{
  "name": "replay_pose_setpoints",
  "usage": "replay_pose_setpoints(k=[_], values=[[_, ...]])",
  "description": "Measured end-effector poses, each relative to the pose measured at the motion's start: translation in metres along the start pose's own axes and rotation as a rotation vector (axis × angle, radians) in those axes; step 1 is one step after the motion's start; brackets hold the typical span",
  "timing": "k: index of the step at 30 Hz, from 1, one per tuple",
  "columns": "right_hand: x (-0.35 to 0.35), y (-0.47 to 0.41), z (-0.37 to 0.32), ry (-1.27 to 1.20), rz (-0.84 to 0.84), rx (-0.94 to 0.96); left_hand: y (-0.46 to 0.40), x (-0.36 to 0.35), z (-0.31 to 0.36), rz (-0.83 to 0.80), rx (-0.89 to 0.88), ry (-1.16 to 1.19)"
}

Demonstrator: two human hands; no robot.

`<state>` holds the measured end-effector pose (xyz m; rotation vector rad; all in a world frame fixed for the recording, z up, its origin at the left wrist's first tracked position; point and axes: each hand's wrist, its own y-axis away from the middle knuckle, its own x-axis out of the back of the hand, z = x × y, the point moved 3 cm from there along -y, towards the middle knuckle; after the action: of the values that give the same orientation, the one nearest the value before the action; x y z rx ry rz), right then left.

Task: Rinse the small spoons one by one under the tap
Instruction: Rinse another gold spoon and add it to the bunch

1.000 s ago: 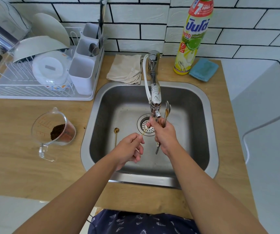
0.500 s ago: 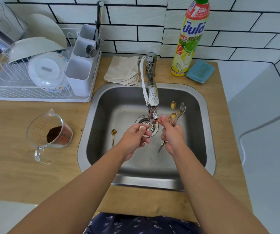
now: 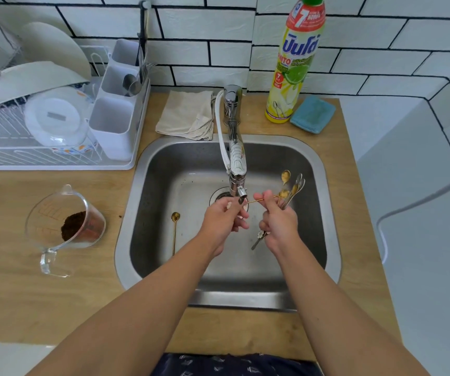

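head view: only one view, looking down at the sink (image 3: 326,191).
left hand (image 3: 225,217): your fingers curl round one end of a thin gold spoon (image 3: 259,200), just under the tap (image 3: 236,161) spout.
right hand (image 3: 279,219): you grip a bundle of small spoons (image 3: 290,185), bowls fanned up and right, handles poking out below your fist; thumb and forefinger also pinch the gold spoon's other end.
gold spoon: roughly level, spanning between your hands.
loose spoon (image 3: 175,229): gold, flat on the sink floor, left of your left hand.
water: can't tell if running.
counter (image 3: 15,280): measuring cup (image 3: 66,226) with brown grounds left of sink; folded cloth (image 3: 187,115), detergent bottle (image 3: 295,63), blue sponge (image 3: 313,114) behind it; dish rack (image 3: 55,158) at far left.
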<state>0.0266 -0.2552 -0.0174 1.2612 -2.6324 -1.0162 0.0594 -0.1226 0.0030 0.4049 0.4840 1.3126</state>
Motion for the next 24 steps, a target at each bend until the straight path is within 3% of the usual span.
replay_pose_setpoints(k=[3, 7, 10, 13, 16, 21, 24], values=[[-0.007, 0.004, 0.007, -0.009, -0.023, -0.012, -0.006, 0.007, 0.001, 0.107, 0.073, 0.056], [-0.006, 0.001, 0.001, -0.026, 0.038, 0.014, -0.001, -0.001, 0.003, -0.057, 0.032, 0.162], [-0.003, -0.001, -0.007, 0.028, 0.071, 0.029, 0.004, 0.005, -0.002, -0.082, -0.099, -0.122], [-0.01, 0.001, -0.007, 0.064, 0.085, 0.02, 0.005, 0.011, -0.003, 0.02, -0.114, -0.315], [-0.015, 0.003, -0.006, 0.039, 0.083, 0.01, 0.001, 0.013, -0.005, 0.039, -0.017, -0.183], [-0.009, 0.002, -0.011, 0.05, 0.097, 0.007, 0.003, 0.008, -0.009, -0.168, 0.021, -0.033], [-0.011, 0.005, -0.01, 0.055, 0.072, 0.012, 0.003, 0.009, -0.007, -0.027, 0.063, -0.06]])
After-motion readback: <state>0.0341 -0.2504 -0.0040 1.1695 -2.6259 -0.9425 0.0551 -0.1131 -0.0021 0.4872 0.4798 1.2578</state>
